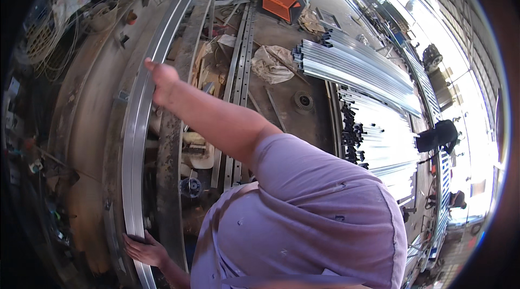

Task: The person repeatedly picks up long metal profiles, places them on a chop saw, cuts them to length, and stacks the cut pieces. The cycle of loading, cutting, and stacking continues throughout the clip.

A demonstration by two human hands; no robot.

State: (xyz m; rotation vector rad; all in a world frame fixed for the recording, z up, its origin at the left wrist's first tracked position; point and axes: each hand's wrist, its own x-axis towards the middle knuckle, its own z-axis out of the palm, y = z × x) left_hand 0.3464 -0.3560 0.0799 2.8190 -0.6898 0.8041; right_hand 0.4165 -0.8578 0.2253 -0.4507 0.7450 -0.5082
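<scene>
A long silvery metal profile [142,126] with a groove along its length runs from the top of the view down to the lower left, curved by the lens. My left hand [145,249] grips it near the lower end, fingers laid across its top face. Farther up, my right hand [164,82] holds its near edge, with the thumb on the upper face; the other fingers are mostly hidden. Beneath and beside the profile runs a dark, worn steel beam [172,191].
A long brownish bench surface [81,143] lies beyond the profile. Perforated metal rails [238,72] stand at my near side. Bundles of shiny tubes [357,67] lie to the right, with a toothed round part [304,100], a cloth [272,64] and an orange-black machine [280,3] nearby.
</scene>
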